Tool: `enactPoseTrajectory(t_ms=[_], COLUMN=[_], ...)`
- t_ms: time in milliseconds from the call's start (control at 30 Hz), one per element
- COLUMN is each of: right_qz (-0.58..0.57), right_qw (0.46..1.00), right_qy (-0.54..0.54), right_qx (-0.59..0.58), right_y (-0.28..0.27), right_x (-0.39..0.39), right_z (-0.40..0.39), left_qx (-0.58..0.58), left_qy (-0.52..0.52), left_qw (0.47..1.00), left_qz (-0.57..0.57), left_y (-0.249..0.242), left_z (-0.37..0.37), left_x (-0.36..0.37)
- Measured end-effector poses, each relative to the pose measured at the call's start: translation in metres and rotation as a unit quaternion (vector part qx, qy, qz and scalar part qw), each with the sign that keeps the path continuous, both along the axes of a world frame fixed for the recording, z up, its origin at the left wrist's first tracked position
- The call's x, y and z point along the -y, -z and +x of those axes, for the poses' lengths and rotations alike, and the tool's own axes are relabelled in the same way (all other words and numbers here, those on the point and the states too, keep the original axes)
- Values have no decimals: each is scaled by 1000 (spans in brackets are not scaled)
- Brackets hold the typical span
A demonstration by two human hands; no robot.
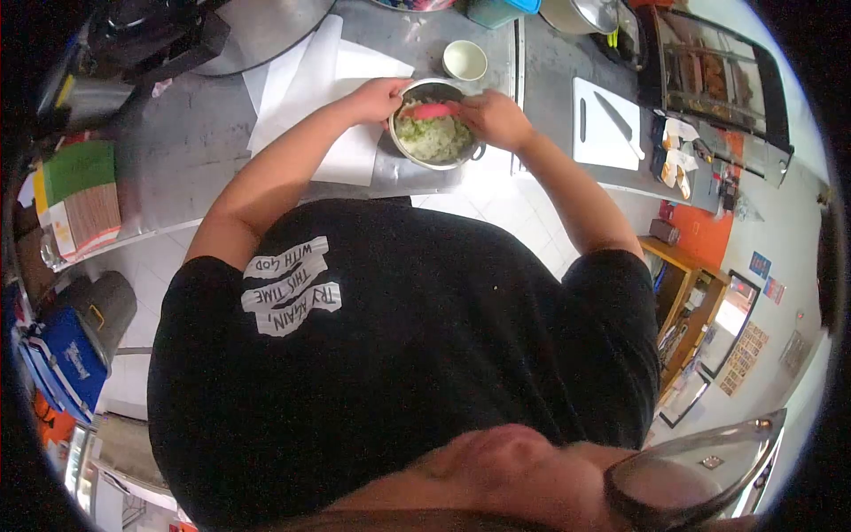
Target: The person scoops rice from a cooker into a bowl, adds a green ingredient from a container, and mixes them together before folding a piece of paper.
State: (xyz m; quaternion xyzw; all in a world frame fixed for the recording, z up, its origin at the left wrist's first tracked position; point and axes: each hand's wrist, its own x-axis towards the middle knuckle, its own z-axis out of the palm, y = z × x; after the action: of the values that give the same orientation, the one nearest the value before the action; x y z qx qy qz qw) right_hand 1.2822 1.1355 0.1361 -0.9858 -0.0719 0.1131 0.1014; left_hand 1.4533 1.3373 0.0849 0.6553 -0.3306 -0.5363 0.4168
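Observation:
In the head view, a metal pot [433,163] with a small dark side handle stands on the counter, close to its front edge. Pale green and white mashed or chopped food [434,137] fills much of it. My left hand [379,99] is closed on the pot's left rim. Fingers of my right hand [498,120] wrap round a pink-red spatula [432,110] that lies across the pot's opening, its tip at the food. Just behind the pot is a small white bowl [465,60]. White paper sheets [341,160] lie under and left of the pot.
To the right, a knife [618,122] rests on a white cutting board [589,146]. A glass display case [718,75] stands beyond it. At the back left is a large round metal piece [261,31]. A green-and-white box [80,191] sits on the left counter end.

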Motion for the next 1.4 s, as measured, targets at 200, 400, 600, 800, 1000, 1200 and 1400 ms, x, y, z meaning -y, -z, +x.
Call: enactPoseTrajectory(t_ms=[200, 400, 600, 800, 1000, 1200, 1400], right_qz=[-59, -57, -80, -138, -109, -87, -46], right_qw=[990, 991, 979, 957, 952, 931, 951], right_qy=[-55, 93, 172, 180, 232, 279, 253], right_qx=[118, 79, -72, -183, -168, -220, -175], right_y=[-23, -55, -20, 2, -95, -32, -40], right_x=[-18, -35, -78, -71, -82, -121, -91], right_z=[-57, -70, -69, -14, -19, -26, 2], left_qx=[36, 15, 0, 0, 11, -49, -50], left_qy=[14, -1, -5, 14, -12, -31, -43], left_qw=[999, 1000, 1000, 999, 999, 998, 998], left_qz=[-15, -24, -20, -29, -49, -14, -12], left_y=[5, 7, 12, 9, 18, 19, 27], left_z=[0, -4, -7, -3, -5, -12, -16], left_x=[-4, -7, -4, -6, -5, -8, -12])
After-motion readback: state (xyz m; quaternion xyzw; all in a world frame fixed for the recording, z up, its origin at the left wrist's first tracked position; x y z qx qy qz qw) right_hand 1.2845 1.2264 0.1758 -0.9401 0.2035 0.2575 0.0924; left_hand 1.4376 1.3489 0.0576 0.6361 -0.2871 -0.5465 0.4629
